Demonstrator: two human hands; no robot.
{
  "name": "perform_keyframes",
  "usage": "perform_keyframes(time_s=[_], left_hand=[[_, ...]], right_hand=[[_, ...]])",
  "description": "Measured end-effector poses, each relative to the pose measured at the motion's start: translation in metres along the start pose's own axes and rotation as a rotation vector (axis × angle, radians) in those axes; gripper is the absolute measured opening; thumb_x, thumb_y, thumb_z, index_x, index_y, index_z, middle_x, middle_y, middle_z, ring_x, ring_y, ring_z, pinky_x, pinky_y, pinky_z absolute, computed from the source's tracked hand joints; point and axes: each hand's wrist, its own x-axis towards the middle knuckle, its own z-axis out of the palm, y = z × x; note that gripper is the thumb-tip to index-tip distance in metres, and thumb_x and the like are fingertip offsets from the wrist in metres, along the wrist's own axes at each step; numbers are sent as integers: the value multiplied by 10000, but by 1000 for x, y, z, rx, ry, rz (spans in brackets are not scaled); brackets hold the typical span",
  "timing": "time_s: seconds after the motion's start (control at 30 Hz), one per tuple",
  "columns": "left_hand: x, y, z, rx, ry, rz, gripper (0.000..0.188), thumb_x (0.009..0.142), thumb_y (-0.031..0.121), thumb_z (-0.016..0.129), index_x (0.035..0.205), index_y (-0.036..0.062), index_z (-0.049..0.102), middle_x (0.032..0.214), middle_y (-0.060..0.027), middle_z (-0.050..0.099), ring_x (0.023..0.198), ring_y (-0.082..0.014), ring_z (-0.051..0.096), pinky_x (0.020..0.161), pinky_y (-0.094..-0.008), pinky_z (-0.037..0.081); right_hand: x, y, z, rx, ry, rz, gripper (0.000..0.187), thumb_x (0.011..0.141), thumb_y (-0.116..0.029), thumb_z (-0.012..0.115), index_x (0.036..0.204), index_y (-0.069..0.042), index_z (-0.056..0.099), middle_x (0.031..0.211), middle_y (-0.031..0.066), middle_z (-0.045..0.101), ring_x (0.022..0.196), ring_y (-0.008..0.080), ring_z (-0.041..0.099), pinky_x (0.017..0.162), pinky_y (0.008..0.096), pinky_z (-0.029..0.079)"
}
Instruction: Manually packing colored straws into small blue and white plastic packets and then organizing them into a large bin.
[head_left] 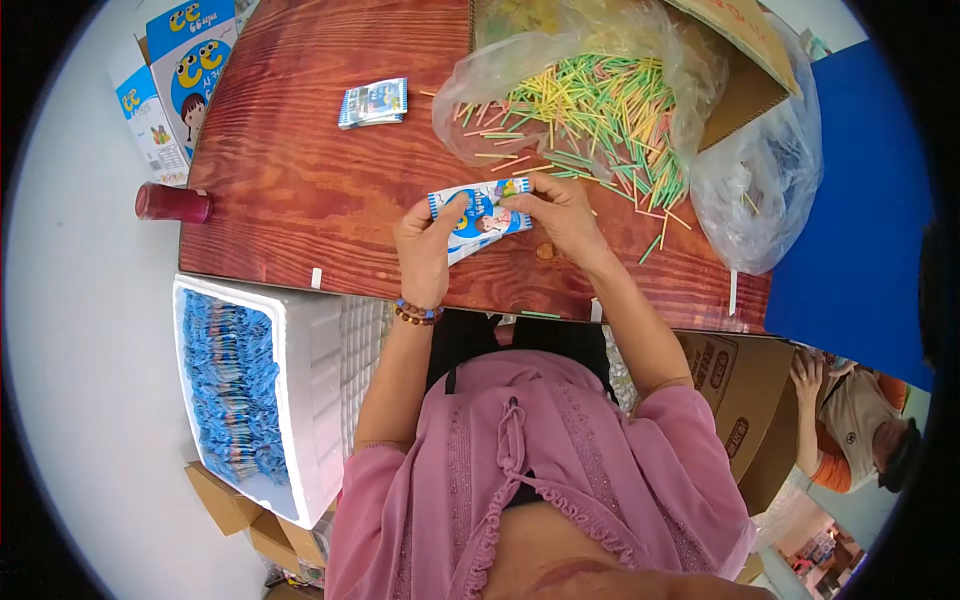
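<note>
Both my hands grip a small bunch of blue and white printed packets (485, 224) above the near part of the table. My left hand (426, 245), with beaded bracelets at the wrist, pinches the left end, thumb on top. My right hand (566, 214) holds the upper right corner between thumb and fingers. Farther off, a small pile of similar packets (373, 104) lies flat on the red-brown wooden table (290, 190). To the right of it, many thin green, yellow and pink sticks (610, 115) spill from a clear plastic bag (460, 90).
A cardboard box (745, 100) lies open behind the bag. A red jar (172, 203) is at the table's left edge, near blue printed cartons (180, 75). At lower left stands a white foam box (310, 400) packed with blue packets. Another person (860, 425) is at lower right.
</note>
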Motion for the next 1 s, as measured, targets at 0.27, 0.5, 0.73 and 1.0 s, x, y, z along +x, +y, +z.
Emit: perform_keyframes(time_s=[0.27, 0.5, 0.73, 1.0], left_hand=[[-5, -9, 10, -309, 80, 20, 151, 940, 129, 608, 932, -2, 684, 869, -64, 703, 728, -118, 675, 662, -267, 561], [-1, -8, 3, -377, 11, -89, 188, 956, 177, 594, 926, 13, 680, 911, -67, 702, 805, -138, 680, 722, -295, 562], [3, -14, 7, -278, -40, -145, 183, 953, 167, 596, 995, 4, 667, 943, -70, 698, 831, -149, 678, 755, -300, 554], [3, 0, 10, -281, -121, -392, 188, 961, 185, 585, 1033, 21, 643, 1008, -68, 685, 908, -161, 666, 786, -305, 537]], right_hand=[[-7, -4, -9, -75, 31, -87, 110, 886, -123, 659, 842, -23, 654, 728, -52, 593, 697, 13, 523, 598, 198, 415], [-7, -27, -17, -372, -151, -519, 317, 758, -154, 760, 1035, -61, 638, 1284, 83, 497, 1254, 241, 419, 1044, 381, 330], [-2, -26, -16, -657, -250, -556, 388, 756, -238, 766, 1113, -119, 675, 1432, 79, 424, 1339, 302, 341, 1110, 439, 272], [-2, -20, -28, -666, -287, -603, 300, 805, -266, 714, 1077, -140, 707, 1449, 80, 429, 1366, 312, 325, 1127, 464, 241]])
